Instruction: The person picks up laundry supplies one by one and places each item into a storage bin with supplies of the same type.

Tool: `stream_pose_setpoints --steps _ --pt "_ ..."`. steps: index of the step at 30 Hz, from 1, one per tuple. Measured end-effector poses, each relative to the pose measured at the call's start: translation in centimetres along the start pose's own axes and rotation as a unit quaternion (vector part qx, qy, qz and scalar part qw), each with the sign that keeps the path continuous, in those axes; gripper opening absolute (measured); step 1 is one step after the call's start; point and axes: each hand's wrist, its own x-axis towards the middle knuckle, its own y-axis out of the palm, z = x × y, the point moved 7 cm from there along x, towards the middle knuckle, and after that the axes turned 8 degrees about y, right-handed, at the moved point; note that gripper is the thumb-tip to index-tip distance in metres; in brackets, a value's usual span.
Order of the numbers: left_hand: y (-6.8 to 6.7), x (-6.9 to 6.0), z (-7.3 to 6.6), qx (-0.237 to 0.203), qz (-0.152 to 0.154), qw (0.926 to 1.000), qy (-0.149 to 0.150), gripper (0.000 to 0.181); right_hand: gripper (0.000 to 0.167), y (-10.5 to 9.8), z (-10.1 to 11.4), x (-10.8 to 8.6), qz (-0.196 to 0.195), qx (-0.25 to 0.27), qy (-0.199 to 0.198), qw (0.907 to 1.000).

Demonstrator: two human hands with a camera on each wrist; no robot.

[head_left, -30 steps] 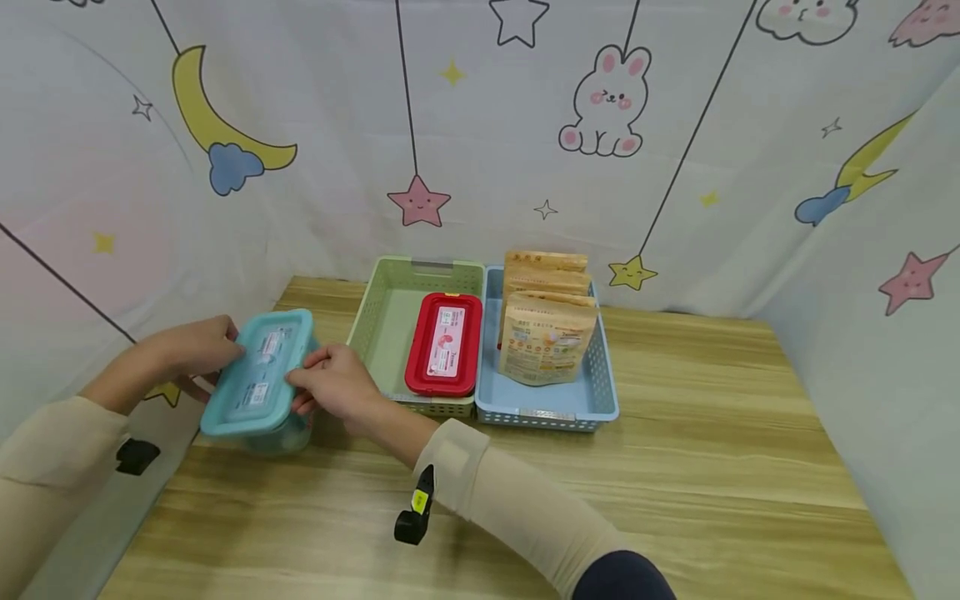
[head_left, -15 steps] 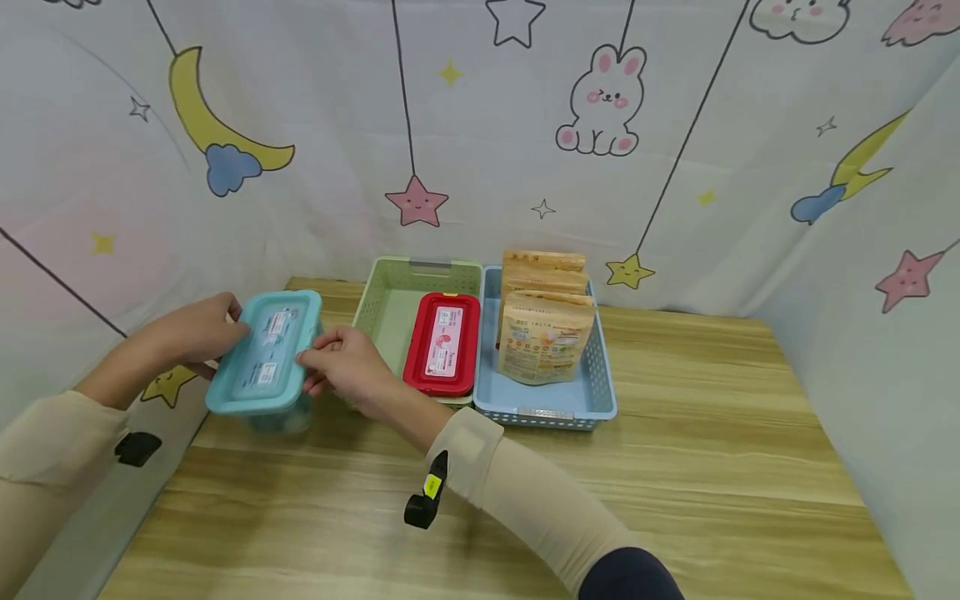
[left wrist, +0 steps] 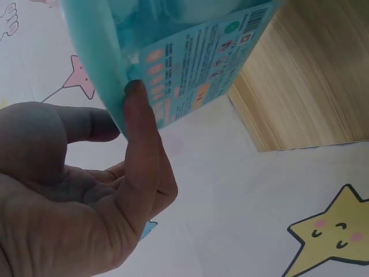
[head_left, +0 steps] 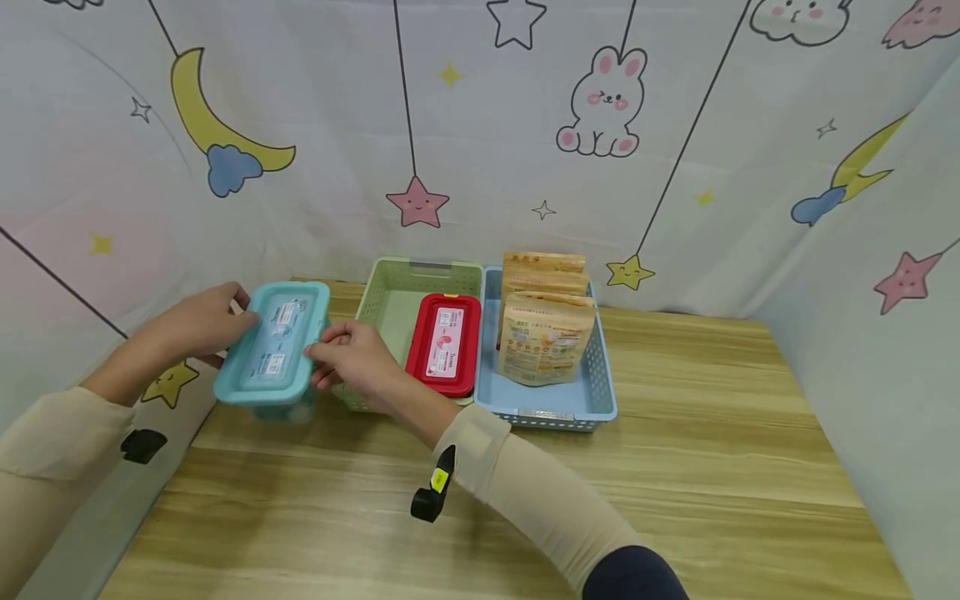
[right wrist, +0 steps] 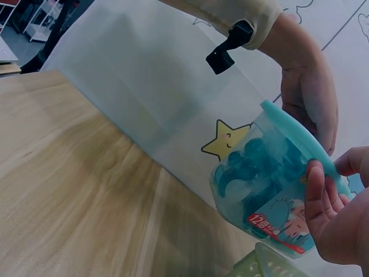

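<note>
A clear plastic box of laundry pods (head_left: 273,342) with a teal lid is held above the left side of the table. My left hand (head_left: 206,321) grips the lid's left rim, thumb on top and fingers underneath in the left wrist view. At the opposite rim, my right hand (head_left: 356,358) pinches the lid between thumb and fingers. Through the box wall (right wrist: 253,173) in the right wrist view, rounded blue-green pieces show above a printed label. A red-lidded box (head_left: 444,346) lies in the right part of the green basket (head_left: 386,304).
Beside the green basket stands a blue basket (head_left: 487,400) with several upright tan pouches (head_left: 546,342). Both baskets sit near the back of the wooden table (head_left: 697,467). A printed curtain (head_left: 322,125) hangs behind and along the left side.
Both hands have carried the teal-lidded box up and away from me, slightly right, closer to the green basket. The baskets and their contents have stayed put.
</note>
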Motion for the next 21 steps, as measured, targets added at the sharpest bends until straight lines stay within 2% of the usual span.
stream_pose_setpoints --steps 11,21 --pt "-0.3 1.8 -1.2 0.026 -0.043 0.9983 0.027 0.049 0.015 -1.6 1.5 -0.5 -0.002 0.014 -0.025 0.9996" --pt "-0.5 2.8 -2.7 0.036 -0.084 0.9949 0.044 0.051 0.015 -3.3 2.9 -0.6 -0.003 -0.006 -0.028 0.9996"
